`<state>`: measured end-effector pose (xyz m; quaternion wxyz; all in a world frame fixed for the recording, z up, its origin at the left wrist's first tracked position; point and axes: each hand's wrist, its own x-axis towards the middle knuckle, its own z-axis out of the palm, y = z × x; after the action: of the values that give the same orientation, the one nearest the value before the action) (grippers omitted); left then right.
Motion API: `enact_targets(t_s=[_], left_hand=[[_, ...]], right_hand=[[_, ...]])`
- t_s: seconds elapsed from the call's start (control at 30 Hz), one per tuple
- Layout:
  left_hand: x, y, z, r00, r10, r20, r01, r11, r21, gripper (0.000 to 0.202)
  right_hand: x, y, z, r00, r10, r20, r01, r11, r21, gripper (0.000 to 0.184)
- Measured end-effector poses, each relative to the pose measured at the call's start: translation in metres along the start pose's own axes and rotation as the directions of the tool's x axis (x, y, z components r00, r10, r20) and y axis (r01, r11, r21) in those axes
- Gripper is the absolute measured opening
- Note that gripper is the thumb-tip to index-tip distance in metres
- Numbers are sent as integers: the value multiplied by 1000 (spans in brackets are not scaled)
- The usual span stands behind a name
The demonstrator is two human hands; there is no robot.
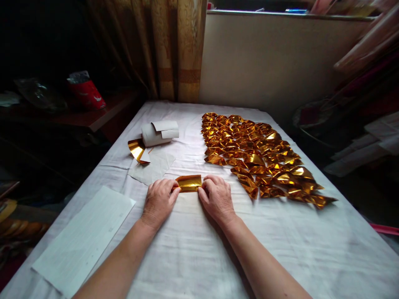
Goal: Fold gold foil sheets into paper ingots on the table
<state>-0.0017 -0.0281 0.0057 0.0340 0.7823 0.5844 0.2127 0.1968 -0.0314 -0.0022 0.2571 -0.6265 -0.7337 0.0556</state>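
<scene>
A small folded piece of gold foil paper [189,183] lies between my two hands at the middle of the table. My left hand [160,199] pinches its left end between thumb and fingers. At its right end my right hand [217,197] does the same, the thumb at the lower corner. To the right, many folded gold foil paper pieces [249,143] stand in close rows. Beyond my left hand is a loosely rolled stack of white-backed paper [158,135], with a curled gold sheet [137,150] beside it.
A white cloth [193,257] covers the table. A pale flat sheet [84,241] lies at the left, and a thin whitish sheet [151,165] near the roll. A red container [87,93] stands on a dark side surface. Curtains [168,50] hang behind.
</scene>
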Motion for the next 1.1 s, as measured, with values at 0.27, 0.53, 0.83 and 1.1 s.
enact_targets(t_s=[0.27, 0.53, 0.83, 1.1], left_hand=[[-1, 2, 0, 1000, -24, 9, 24, 1000, 20, 6], [-2, 2, 0, 999, -33, 21, 32, 999, 12, 7], [-2, 3, -4, 1000, -17, 23, 16, 1000, 14, 13], [-12, 17, -2, 911, 382, 154, -380, 924, -46, 40]], right_hand=[[-7, -5, -6, 972, -234, -29, 234, 972, -21, 26], [-14, -17, -6, 901, -288, 323, 318, 947, -40, 50], [-26, 0, -17, 918, -108, 381, 181, 970, -160, 59], [-23, -1, -19, 917, -108, 385, 178, 972, -151, 63]])
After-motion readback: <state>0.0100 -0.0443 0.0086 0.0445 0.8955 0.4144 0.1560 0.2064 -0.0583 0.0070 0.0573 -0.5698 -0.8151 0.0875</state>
